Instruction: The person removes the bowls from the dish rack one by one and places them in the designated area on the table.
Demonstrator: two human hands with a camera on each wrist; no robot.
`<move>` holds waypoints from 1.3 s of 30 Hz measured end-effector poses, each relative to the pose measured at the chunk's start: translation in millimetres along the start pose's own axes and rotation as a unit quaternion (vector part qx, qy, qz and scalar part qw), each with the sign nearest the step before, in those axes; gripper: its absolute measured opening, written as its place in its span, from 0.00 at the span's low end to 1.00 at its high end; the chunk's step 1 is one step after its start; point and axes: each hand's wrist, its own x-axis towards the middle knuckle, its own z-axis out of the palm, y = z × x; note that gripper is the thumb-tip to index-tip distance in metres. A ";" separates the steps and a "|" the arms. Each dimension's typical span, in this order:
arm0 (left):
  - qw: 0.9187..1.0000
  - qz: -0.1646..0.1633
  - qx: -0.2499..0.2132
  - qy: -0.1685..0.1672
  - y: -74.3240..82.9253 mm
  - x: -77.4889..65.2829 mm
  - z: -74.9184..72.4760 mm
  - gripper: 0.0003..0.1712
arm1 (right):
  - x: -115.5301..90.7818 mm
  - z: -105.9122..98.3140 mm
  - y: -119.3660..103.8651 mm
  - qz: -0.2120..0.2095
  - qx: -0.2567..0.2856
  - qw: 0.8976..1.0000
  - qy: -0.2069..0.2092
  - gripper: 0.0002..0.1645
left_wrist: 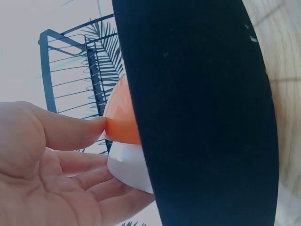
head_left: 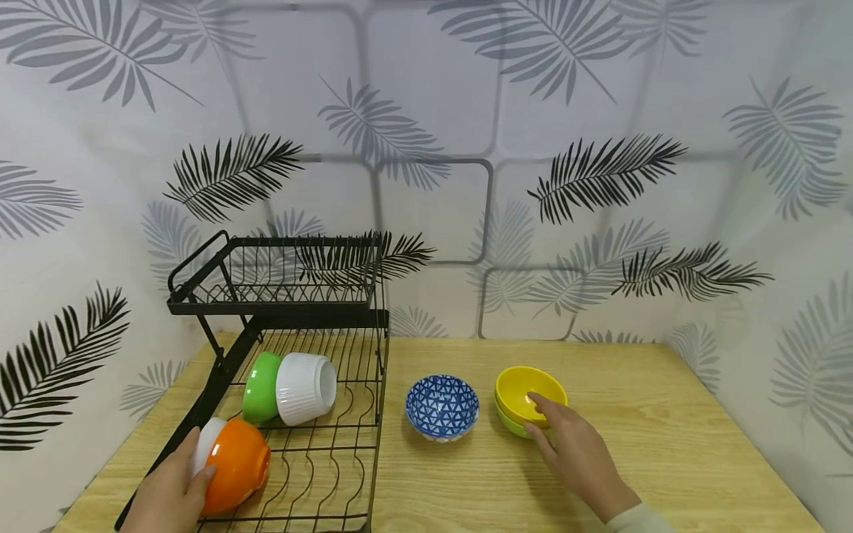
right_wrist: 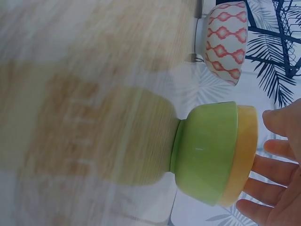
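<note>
At the near left of the dish rack [head_left: 320, 448], my left hand [head_left: 166, 488] holds an orange bowl [head_left: 238, 470] tipped on its side and a white bowl [head_left: 209, 443] against it. In the left wrist view the thumb lies on the orange bowl and the fingers are around the white one. My right hand [head_left: 581, 448] reaches over a yellow bowl [head_left: 526, 391] stacked in a green bowl [head_left: 510, 425]. Its fingers are spread at the yellow rim, and the thumb stands apart from it in the right wrist view. Exact finger contact is unclear.
A green bowl [head_left: 261, 386] and a white ribbed bowl [head_left: 301, 389] lie sideways in the rack. Above them is an upper tier [head_left: 273, 306]. A blue patterned bowl [head_left: 442, 407] stands upright between rack and stack. Patterned wall [head_left: 426, 222] behind the wooden table [head_left: 666, 414].
</note>
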 end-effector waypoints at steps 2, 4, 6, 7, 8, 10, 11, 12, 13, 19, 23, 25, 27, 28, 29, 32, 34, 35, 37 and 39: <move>1.000 -0.001 -0.002 -0.003 0.4 -0.8 -1.0 0.39 | -0.3 -1.2 -1.6 -0.002 -0.001 1.000 0.000 0.27; 1.000 0.004 0.000 -0.002 0.2 -1.9 -1.9 0.38 | -0.8 -2.2 -2.8 -0.004 -0.002 1.000 0.001 0.26; 1.000 0.009 0.001 0.000 0.0 -2.7 -2.8 0.36 | -1.5 -3.0 -3.5 -0.003 -0.002 1.000 -0.001 0.26; 1.000 0.013 0.003 0.004 -0.1 -3.0 -3.0 0.36 | -1.8 -3.3 -3.6 -0.002 -0.001 1.000 -0.002 0.26; 1.000 0.019 0.005 0.010 -0.4 -3.4 -3.3 0.36 | -2.4 -3.5 -3.7 -0.001 -0.001 1.000 -0.004 0.27; 0.999 0.024 0.003 0.023 -0.1 -3.7 -3.5 0.36 | -3.1 -4.4 -3.8 0.001 0.002 1.000 -0.005 0.27; 0.999 0.026 0.002 0.030 0.7 -3.9 -3.3 0.36 | -3.4 -4.8 -3.7 0.002 0.002 1.000 -0.005 0.27; 0.999 0.027 0.002 0.040 1.8 -4.1 -2.9 0.36 | -3.7 -5.2 -3.7 0.002 0.003 1.000 -0.004 0.27; 0.998 0.026 0.005 0.051 2.8 -4.6 -2.1 0.35 | -4.0 -5.4 -3.4 0.002 0.004 1.000 -0.002 0.27; 0.994 0.024 0.032 0.098 10.2 -6.5 3.5 0.26 | -5.7 -6.5 -2.0 0.001 0.009 1.000 0.003 0.26; 0.994 0.015 0.029 0.105 13.1 -6.5 6.5 0.22 | -6.4 -6.5 -1.3 0.004 0.009 1.000 -0.003 0.26; 0.995 0.009 0.021 0.102 12.3 -6.6 6.8 0.22 | -6.6 -6.1 -0.9 0.006 0.008 1.000 -0.006 0.26; 0.995 0.003 0.012 0.101 12.6 -6.6 6.7 0.21 | -7.1 -5.7 -0.6 0.008 0.008 1.000 -0.009 0.26; 0.995 -0.002 0.007 0.098 12.8 -6.5 6.3 0.20 | -7.1 -5.5 -0.4 0.009 0.007 1.000 -0.011 0.26; 0.995 -0.007 0.001 0.097 13.0 -6.5 6.0 0.20 | -7.3 -5.4 -0.4 0.010 0.007 1.000 -0.012 0.26; 0.995 -0.025 -0.007 0.099 16.1 -7.7 6.3 0.19 | -7.4 -5.3 -0.8 0.016 0.008 1.000 -0.019 0.26; 0.993 -0.031 -0.005 0.110 20.0 -9.5 7.2 0.19 | -7.5 -5.4 -1.0 0.020 0.008 0.999 -0.024 0.26; 0.993 -0.034 -0.001 0.117 22.4 -10.5 7.7 0.19 | -7.5 -5.5 -1.1 0.022 0.008 0.999 -0.025 0.26; 0.991 -0.033 0.013 0.132 26.9 -12.1 8.8 0.19 | -7.7 -5.3 -1.1 0.025 0.009 0.999 -0.028 0.25; 0.989 -0.015 0.033 0.146 29.1 -12.9 9.7 0.19 | -8.1 -4.7 -0.6 0.025 0.008 0.999 -0.028 0.25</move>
